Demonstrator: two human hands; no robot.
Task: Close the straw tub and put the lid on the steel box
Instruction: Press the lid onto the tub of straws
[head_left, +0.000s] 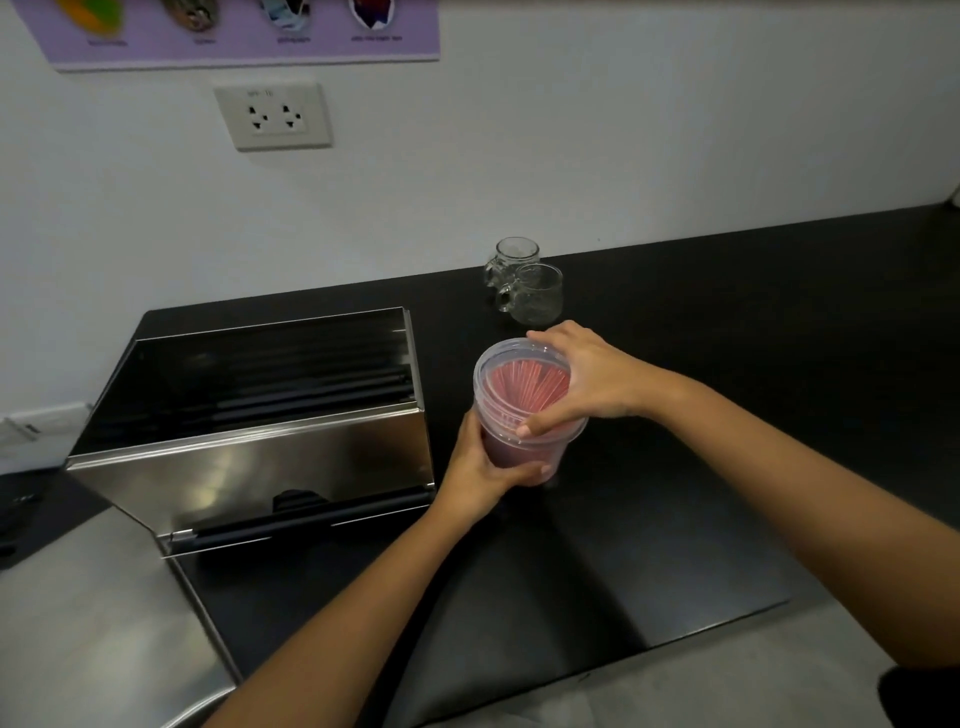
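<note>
A clear plastic straw tub (519, 452) full of pink straws stands on the black counter (727, 415), right of the steel box. My left hand (485, 467) wraps around its lower wall. My right hand (582, 379) lies over the clear round tub lid (511, 379), fingers spread on its rim, pressing it onto the tub's mouth. The steel box (260, 457) stands open at the top, its dark inside visible. A flat steel sheet (88, 613), perhaps the box's lid, lies at the lower left.
Two empty glass mugs (530, 286) stand behind the tub near the wall. A wall socket (274, 117) and a purple poster (234, 31) hang above the box. The counter's front edge runs along the lower right.
</note>
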